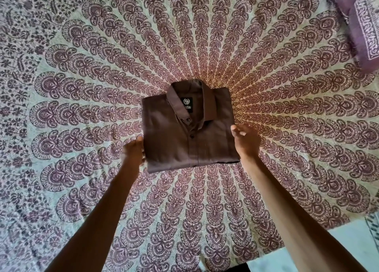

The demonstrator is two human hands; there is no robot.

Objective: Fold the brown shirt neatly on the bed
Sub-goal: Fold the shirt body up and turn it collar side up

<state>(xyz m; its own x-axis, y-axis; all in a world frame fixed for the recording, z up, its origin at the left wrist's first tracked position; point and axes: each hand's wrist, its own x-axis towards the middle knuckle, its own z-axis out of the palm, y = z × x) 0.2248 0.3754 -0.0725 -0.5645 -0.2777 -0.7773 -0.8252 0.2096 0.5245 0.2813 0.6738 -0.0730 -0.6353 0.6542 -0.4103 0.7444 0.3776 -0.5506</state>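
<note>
The brown shirt [184,136] is folded into a compact rectangle, collar up and away from me, black neck label and buttoned placket showing. It sits over the middle of the bed [82,87], whose cover carries a maroon mandala print. My left hand [133,151] grips the shirt's lower left edge, fingers tucked underneath. My right hand [245,141] holds the right edge, thumb on top near the side and fingers partly spread. Whether the shirt rests fully on the bed or is slightly lifted I cannot tell.
A purple patterned pillow [356,23] lies at the far right corner. The bed's near right edge [307,230] gives way to pale floor at the bottom right.
</note>
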